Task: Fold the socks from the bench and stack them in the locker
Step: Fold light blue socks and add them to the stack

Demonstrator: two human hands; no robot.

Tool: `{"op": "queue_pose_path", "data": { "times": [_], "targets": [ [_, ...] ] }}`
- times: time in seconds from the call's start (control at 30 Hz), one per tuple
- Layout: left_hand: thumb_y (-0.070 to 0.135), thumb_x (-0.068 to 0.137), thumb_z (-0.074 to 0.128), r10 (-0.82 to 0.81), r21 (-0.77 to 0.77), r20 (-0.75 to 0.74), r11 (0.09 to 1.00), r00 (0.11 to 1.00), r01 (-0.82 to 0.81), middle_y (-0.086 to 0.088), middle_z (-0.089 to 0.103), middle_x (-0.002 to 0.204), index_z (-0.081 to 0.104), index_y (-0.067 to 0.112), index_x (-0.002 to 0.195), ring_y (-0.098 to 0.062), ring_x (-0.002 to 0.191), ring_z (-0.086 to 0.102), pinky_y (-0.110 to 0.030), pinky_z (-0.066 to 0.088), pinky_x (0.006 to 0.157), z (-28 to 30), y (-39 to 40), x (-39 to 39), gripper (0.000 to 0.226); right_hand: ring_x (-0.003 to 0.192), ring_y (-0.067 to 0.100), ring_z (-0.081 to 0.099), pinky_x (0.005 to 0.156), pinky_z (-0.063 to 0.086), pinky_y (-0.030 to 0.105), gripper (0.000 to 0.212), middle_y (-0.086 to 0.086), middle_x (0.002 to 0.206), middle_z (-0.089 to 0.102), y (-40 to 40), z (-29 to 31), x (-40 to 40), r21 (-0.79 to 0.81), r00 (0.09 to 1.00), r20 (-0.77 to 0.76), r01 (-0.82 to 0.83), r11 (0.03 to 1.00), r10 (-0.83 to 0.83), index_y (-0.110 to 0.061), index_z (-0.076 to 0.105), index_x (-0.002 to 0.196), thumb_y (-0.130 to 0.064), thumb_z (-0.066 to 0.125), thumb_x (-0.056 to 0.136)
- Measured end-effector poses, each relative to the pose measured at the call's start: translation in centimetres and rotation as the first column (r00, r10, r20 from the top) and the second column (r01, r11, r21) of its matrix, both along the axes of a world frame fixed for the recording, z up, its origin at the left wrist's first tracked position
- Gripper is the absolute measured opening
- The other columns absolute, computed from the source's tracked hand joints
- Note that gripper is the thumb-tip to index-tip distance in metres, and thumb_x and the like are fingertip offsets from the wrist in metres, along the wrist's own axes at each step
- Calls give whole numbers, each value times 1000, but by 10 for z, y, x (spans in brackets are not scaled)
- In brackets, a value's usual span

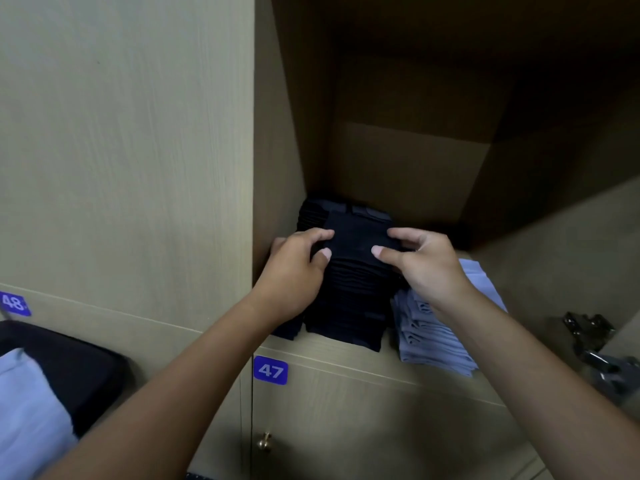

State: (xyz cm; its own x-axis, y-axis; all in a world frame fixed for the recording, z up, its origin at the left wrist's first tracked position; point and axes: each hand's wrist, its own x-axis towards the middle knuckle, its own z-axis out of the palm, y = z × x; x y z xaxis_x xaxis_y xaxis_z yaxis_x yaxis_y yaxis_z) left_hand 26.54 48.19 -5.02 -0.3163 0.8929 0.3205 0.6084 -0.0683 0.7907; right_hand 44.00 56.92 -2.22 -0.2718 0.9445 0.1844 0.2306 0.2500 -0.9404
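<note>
We are well into the stacking. Our left hand (294, 268) and right hand (420, 268) each pinch a side of a folded dark sock (353, 237), thumb on top and fingers curled at its edge, holding it on the top of the tall dark stack (346, 306) that stands at the front of the open locker (408, 161). Just beside that stack, to the right, sits a lower pile of folded light blue socks (433, 334), partly hidden under our right forearm.

We judge this sock nearly placed; it only needs squaring and letting go. At the lower left, light blue fabric (27, 410) lies on something dark (79, 368), so more may be left to fold, though we cannot tell how much.

Readable writing: a blue label "47" (270, 370) below the locker opening, and a blue label "48" (14, 303) at the left.
</note>
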Motion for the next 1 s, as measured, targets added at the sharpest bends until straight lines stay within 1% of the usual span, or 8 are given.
{"op": "queue_pose_path", "data": {
  "times": [0.1,0.2,0.3,0.37,0.57,0.73,0.83,1.0],
  "targets": [
    [26,106,49,-19,-55,-96,998,995,14,0,46,153,45,27,151,-21,149,23,-36,21,122,1,-2,2,45,95,10,66,92,52,26,52,-1,93,72,2,-1,-1,131,976,208,37,991,-64,-12,61,137,-23,78,88],
    [33,104,51,-51,-88,-194,996,980,34,2,42,156,38,26,155,-21,146,19,-25,18,109,1,-5,4,53,95,14,62,89,46,25,50,-8,77,60,2,0,-2,221,935,338,33,975,-108,-15,58,140,-28,72,94],
    [38,103,53,-61,-99,-248,994,967,37,3,38,159,34,30,156,-22,145,19,-26,17,112,-1,-8,4,57,116,20,60,102,48,33,51,1,113,69,1,0,-3,264,917,387,-3,965,-103,-15,54,145,-30,66,98],
    [39,102,54,-58,-108,-275,994,960,29,1,31,163,32,33,157,-22,148,15,-30,16,117,-1,-9,4,59,133,25,51,110,45,41,52,6,138,61,2,-2,-2,293,895,432,-27,956,-107,-17,51,147,-35,62,99],
    [36,101,57,-40,-14,-357,999,933,37,4,33,161,38,32,154,-17,149,21,-24,17,114,2,-28,4,56,136,20,44,102,31,22,42,2,143,54,-8,-1,4,417,863,484,-84,905,-143,-17,60,138,-36,60,100],
    [35,99,59,-47,70,-393,994,918,81,10,65,129,62,26,134,0,116,56,-16,42,99,12,-67,-1,36,124,15,51,96,32,22,19,-14,114,57,-31,-1,8,469,901,427,-143,872,-82,-22,74,110,-32,63,98],
    [41,97,57,-60,30,-429,996,901,81,19,68,117,66,29,125,12,99,57,-4,41,86,14,-94,-9,32,109,5,58,93,41,23,12,-17,106,66,-50,-1,6,470,914,405,-196,861,-13,-26,74,99,-33,64,97],
    [56,94,47,-62,-86,-502,996,863,22,25,68,110,66,37,118,10,98,58,-23,51,87,1,-137,-33,36,72,-11,58,65,38,5,11,-16,87,70,-87,-5,-7,416,907,397,-313,854,140,-25,75,95,-30,65,97]
  ]
}}
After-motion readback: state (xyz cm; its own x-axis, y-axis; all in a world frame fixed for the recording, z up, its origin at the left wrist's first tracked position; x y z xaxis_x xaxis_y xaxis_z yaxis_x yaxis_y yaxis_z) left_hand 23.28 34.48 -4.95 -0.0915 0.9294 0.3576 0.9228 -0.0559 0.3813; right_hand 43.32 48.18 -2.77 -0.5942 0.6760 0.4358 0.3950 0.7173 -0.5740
